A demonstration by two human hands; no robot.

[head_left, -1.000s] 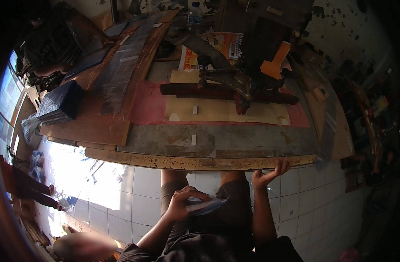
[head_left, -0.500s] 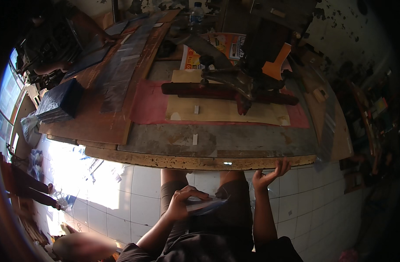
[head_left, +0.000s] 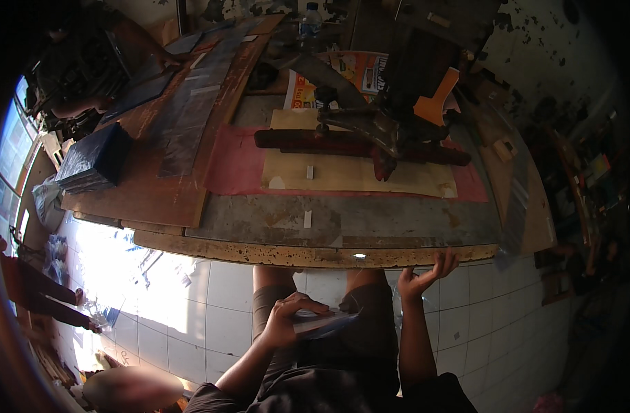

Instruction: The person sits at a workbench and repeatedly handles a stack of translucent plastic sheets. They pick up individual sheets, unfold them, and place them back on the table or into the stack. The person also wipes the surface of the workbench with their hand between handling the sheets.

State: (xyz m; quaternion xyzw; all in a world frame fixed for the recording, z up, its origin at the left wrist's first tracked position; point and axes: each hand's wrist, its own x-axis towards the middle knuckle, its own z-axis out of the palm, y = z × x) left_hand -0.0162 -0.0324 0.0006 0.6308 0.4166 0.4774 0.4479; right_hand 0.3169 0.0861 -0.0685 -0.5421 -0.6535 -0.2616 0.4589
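Over my lap, my left hand (head_left: 291, 318) is closed on clear plastic sheets (head_left: 326, 325), its fingers lying across their top. My right hand (head_left: 426, 272) is at the worktable's front edge (head_left: 315, 257), right of centre. Its fingers are loosely curled against the edge, the thumb stands apart, and I see nothing held in it. On the table ahead, a dark press-like machine (head_left: 380, 131) carries a long reddish-brown bar above a yellow sheet (head_left: 356, 180) on a pink sheet (head_left: 232, 165). Two small white pieces lie there, one on the yellow sheet, one nearer me on the grey surface.
A stack of dark blue, plastic-wrapped slabs (head_left: 94, 160) stands at the table's left end. Behind it, another person's hand (head_left: 167, 58) rests near long clear strips (head_left: 198, 103). A water bottle (head_left: 311, 20) stands at the back. Another person's dark-clothed limbs (head_left: 39, 286) show at lower left.
My hands, the plastic sheets and the things on the table stay where they were. At lower left, the other person's dark-clothed limbs have shifted slightly.
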